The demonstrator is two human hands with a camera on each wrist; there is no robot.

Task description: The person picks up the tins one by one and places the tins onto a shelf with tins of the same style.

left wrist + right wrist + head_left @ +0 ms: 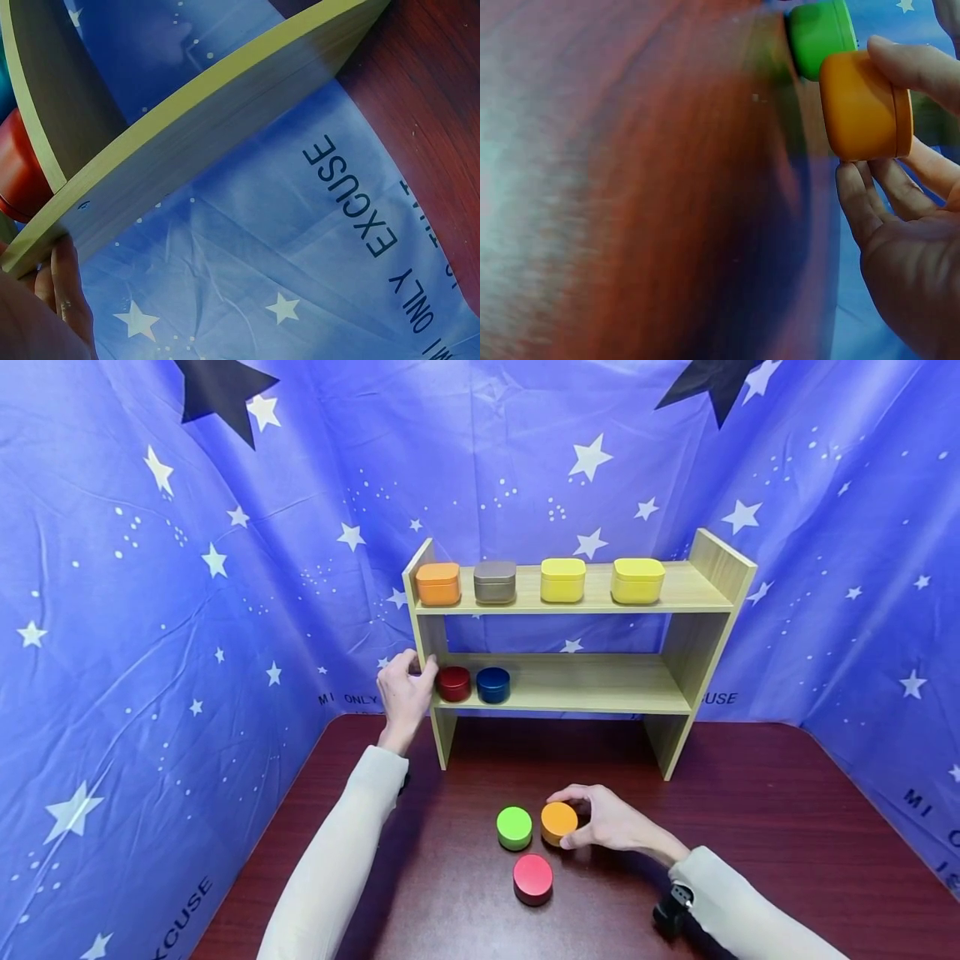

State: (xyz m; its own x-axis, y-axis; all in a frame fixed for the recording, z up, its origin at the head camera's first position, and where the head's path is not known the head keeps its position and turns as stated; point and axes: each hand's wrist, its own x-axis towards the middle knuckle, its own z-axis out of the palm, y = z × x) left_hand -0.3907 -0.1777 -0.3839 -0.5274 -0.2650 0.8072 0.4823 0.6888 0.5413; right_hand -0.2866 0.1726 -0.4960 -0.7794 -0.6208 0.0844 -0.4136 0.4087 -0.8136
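Observation:
My left hand point(403, 697) holds the left side panel point(422, 639) of a two-tier wooden shelf at lower-board height. In the left wrist view, fingers point(69, 281) lie against the panel's outer face; the thumb is mostly hidden. On the table, my right hand point(611, 821) grips a round orange tin point(559, 822) between thumb and fingers; the right wrist view shows the tin's side point(859, 105). A round green tin point(514, 827) stands just left of it, and a round red tin point(532, 878) sits nearer to me.
Dark red point(453, 684) and blue point(493, 685) round tins occupy the lower board's left end. The top board carries squarish tins: orange point(438, 584), grey point(495, 582) and two yellow point(562, 581). Starry blue cloth point(480, 468) surrounds the dark reddish table point(750, 802).

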